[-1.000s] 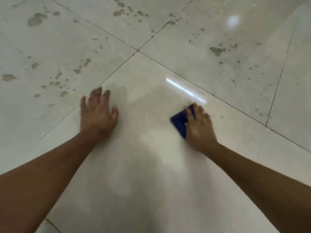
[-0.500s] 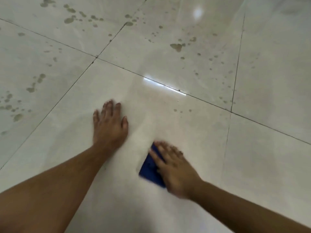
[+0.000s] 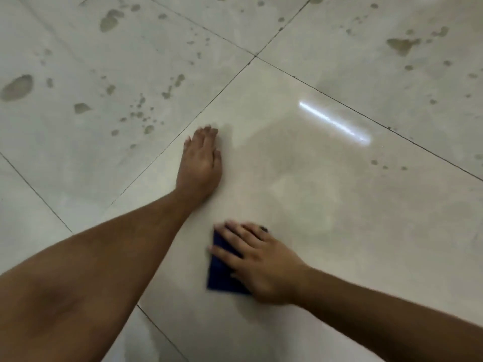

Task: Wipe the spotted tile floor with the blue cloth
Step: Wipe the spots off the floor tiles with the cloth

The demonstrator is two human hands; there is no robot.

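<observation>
Flat under the spread, nearly straight fingers of the right hand (image 3: 257, 262), the folded blue cloth (image 3: 222, 273) lies pressed to the tile floor (image 3: 339, 231) in the lower middle of the frame; it looks light, soft and limp, so a broad palm press from above should steer it better than a pinch at an edge. The left hand (image 3: 200, 163) rests open on the same tile just above. Compared with half a second ago the cloth sits closer to the person and the spotted patches (image 3: 141, 113) at upper left show larger.
</observation>
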